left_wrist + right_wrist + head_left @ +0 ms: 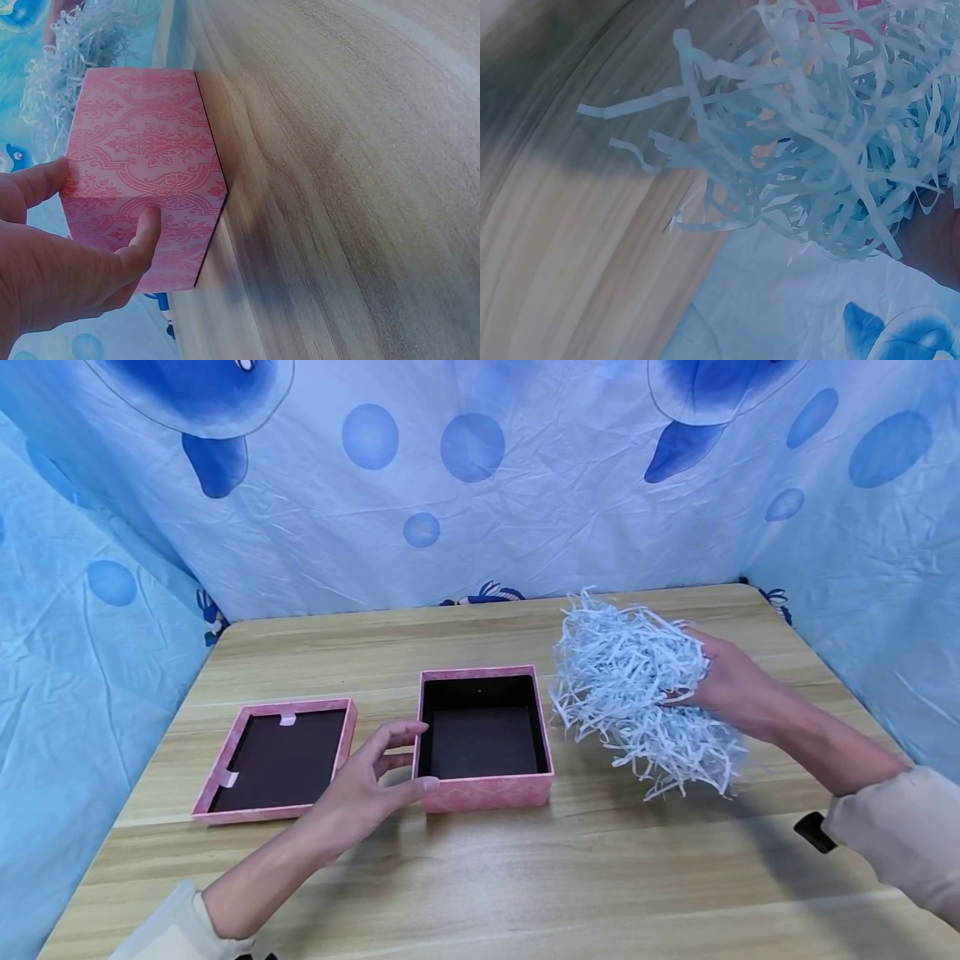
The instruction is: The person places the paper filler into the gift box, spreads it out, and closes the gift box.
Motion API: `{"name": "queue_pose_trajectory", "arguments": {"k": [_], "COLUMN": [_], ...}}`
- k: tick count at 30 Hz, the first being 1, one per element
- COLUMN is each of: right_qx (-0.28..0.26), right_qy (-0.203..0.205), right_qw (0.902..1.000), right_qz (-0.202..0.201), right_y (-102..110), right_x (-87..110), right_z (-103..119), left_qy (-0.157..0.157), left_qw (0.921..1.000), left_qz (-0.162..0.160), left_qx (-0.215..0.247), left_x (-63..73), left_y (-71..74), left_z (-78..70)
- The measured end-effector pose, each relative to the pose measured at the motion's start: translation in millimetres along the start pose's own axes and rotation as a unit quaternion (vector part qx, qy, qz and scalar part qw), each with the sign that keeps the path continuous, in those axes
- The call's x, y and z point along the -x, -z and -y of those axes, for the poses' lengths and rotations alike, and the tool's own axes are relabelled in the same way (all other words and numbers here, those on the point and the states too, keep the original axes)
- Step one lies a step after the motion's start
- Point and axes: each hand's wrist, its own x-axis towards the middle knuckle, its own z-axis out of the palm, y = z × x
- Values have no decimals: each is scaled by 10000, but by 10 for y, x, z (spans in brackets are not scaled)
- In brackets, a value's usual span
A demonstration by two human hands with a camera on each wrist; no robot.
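Your hands: two in the head view, spread well apart over one wooden table (600, 885).
Left hand: your left hand (363, 793) has its thumb and fingers spread wide, fingertips touching the left side and near corner of the pink box (487, 793).
Right hand: your right hand (723, 685) holds one big bundle of pale blue shredded paper (633, 660); the strands hide its fingers, so you cannot tell how wide they stand.
Pink box: one, upright and open at the top, between your two hands, at your left fingertips; its black inner floor shows, and the left wrist view shows a patterned pink outside.
Shredded paper: one tangled mass, its strands too many to count, in front of and below your right hand, held above the table, just right of the box.
Pink lid: one shallow lid (288, 764), inside facing up, to the left of your left hand, its near right corner partly behind your wrist, with two pale tabs (287, 719) on its inner edges.
Sleeves: two light sleeves (900, 827), one behind each hand.
Backdrop: blue cloth (480, 543) beyond both hands, two large sea-creature prints cut off at the top.
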Motion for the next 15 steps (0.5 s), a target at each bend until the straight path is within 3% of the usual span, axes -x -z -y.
{"name": "queue_pose_trajectory", "arguments": {"k": [15], "right_qx": [-622], "right_qy": [358], "right_qw": [9963], "right_qz": [481], "right_y": [-238], "right_x": [-147], "right_z": [260], "left_qy": [-10], "left_qw": [10000], "left_qz": [5], "left_qx": [-29], "left_x": [-5], "left_y": [-3], "left_z": [9]}}
